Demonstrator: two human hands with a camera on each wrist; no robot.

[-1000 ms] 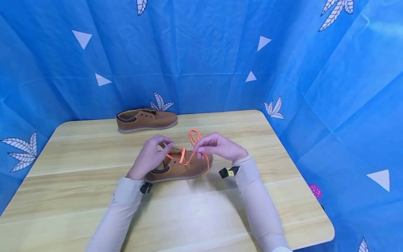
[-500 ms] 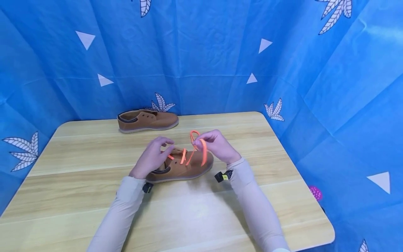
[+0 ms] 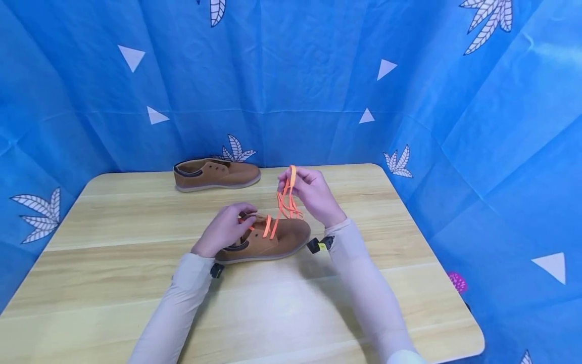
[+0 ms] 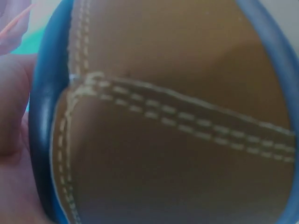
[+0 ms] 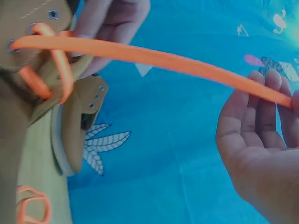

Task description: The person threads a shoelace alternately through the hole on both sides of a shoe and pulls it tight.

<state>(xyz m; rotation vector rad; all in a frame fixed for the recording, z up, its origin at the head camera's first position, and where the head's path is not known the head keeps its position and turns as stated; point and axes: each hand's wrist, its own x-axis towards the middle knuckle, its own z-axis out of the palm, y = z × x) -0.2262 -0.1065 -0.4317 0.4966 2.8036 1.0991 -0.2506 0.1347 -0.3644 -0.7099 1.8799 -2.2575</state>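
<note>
A brown shoe lies on its sole mid-table, toe to the right, with an orange shoelace threaded through its front eyelets. My right hand pinches the lace above the toe; its strands hang below the fingers. In the right wrist view the lace runs taut from an eyelet to those fingertips. My left hand is at the shoe's opening, its fingertips holding the tongue. The left wrist view is filled by the stitched heel, part of the left hand showing behind its dark collar.
A second brown shoe, its visible eyelets unlaced, stands at the table's back edge. The pale wooden table is bounded by a blue patterned curtain behind and at the right. A loop of orange lace shows low in the right wrist view.
My right hand has risen and moved away toward the back, drawing the lace up off the toe. My left hand has stayed at the shoe's opening, its fingers closer together.
</note>
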